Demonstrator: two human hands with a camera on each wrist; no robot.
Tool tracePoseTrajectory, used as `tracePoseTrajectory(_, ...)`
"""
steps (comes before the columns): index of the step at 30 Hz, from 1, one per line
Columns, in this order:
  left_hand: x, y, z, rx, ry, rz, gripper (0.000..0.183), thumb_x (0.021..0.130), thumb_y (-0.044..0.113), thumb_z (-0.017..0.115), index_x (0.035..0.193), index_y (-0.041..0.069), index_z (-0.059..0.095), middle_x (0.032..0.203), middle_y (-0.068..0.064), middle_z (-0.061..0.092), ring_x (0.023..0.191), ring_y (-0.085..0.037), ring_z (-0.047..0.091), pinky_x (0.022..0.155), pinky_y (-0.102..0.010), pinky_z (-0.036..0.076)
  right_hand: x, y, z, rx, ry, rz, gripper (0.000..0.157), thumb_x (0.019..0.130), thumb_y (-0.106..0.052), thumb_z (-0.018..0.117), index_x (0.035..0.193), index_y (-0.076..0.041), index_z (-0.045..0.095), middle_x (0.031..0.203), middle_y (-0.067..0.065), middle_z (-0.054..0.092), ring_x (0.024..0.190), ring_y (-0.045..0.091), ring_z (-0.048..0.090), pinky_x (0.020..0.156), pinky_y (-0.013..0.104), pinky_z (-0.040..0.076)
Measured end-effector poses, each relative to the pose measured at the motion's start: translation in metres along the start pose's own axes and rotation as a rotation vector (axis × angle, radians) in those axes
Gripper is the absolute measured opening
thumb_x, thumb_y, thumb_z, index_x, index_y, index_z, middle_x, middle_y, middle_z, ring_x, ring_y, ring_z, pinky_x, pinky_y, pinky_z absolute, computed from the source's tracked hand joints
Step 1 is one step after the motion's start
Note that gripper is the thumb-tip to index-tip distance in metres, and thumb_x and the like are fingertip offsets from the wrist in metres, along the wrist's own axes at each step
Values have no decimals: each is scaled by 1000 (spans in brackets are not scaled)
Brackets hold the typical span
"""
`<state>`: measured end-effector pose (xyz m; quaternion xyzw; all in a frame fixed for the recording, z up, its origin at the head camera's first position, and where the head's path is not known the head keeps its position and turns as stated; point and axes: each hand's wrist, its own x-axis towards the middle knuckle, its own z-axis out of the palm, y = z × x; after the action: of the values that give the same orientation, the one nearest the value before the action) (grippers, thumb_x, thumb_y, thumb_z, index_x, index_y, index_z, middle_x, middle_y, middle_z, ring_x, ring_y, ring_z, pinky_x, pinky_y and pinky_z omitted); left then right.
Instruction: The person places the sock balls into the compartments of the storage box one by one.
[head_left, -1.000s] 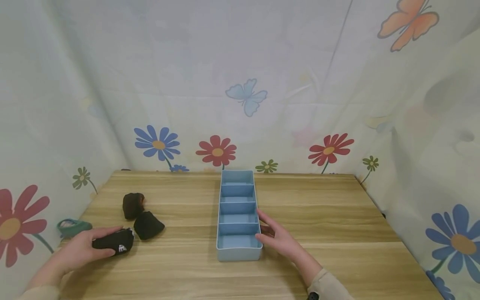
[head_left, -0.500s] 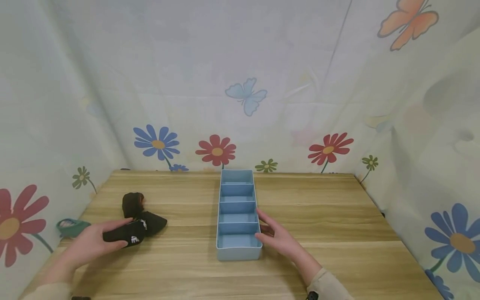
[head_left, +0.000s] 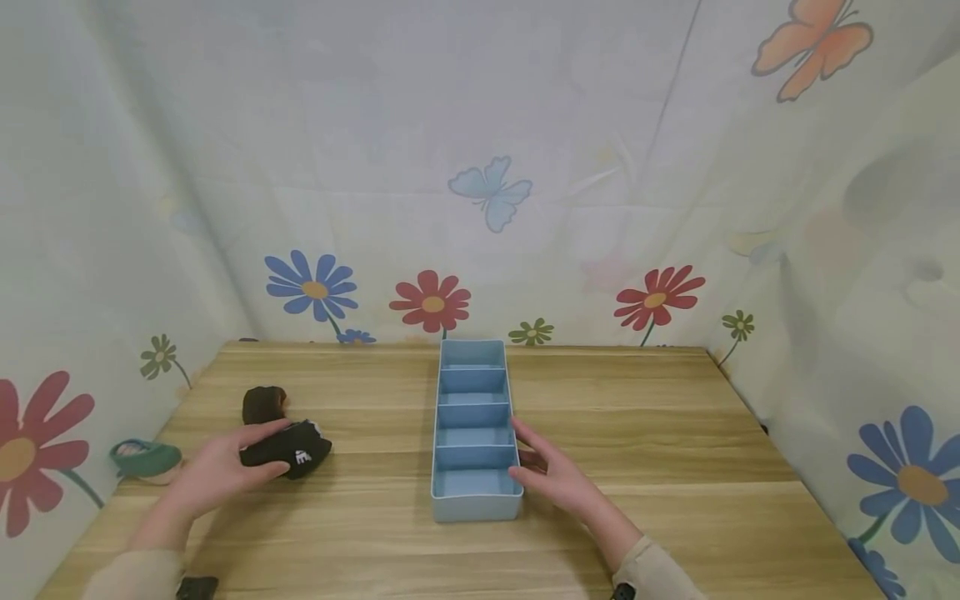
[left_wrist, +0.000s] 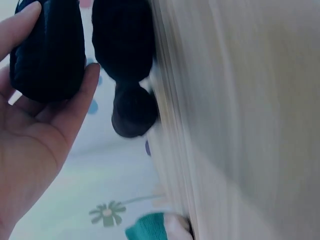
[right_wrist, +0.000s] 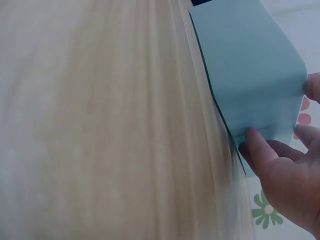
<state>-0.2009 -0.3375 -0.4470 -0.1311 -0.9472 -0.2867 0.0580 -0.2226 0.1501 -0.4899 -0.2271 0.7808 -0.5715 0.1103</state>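
at the near edge, two light sleeves enter over the wood-grain worktop (head_left: 405, 550); a dark item sits at each cuff.

the right hand (head_left: 558, 479) lies along the outer right wall of the blue box (head_left: 477, 509). its fingers are spread and loosely bent, touching the wall; the tips of thumb and forefinger sit at the rim. the box stands upright slightly left of the worktop centre, long axis running near to far, with three dividers forming four compartments in a row.

left of the box and well apart from it, the left hand (head_left: 221, 471) grips the lettered black bundle (head_left: 273, 452) between thumb and fingers. white lettering faces the near side. the left wrist view shows this bundle raised above the worktop.

near the left edge of the worktop, left of the left hand, lies a green-and-pale bundle (head_left: 147, 458).

just beyond the gripped bundle, and partly hidden by it in the head view, a second black bundle (left_wrist: 122, 40) rests on the worktop. farther still, and slightly left, lies a third black bundle (head_left: 262, 404) with a reddish patch at its right side.

behind the far edge of the worktop hangs a pale backdrop (head_left: 360, 150) printed with flowers and butterflies.
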Motion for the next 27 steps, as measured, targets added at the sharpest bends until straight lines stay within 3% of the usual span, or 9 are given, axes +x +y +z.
tracePoseTrajectory(5,12,9,10,-14,16,-9,67,82,40,80,137,7,60,129,-25,61,115,-49,56,88,-59,48,0,1,0,-1,0,8,74,97,-17,66,157,-8,25,159,21,25,133,43,44,111,53,32)
tracePoseTrajectory(20,38,48,33,-27,60,93,63,84,28,81,137,3,59,127,-22,63,115,-45,58,92,-58,47,0,1,0,7,-8,10,73,97,-14,64,158,-8,23,160,20,24,134,42,43,112,54,30)
tracePoseTrajectory(27,49,57,48,-71,75,80,62,84,28,80,136,3,59,127,-24,63,113,-43,60,89,-56,49,0,0,0,-7,-6,10,73,97,-15,65,157,-7,23,159,21,24,134,43,43,112,54,31)
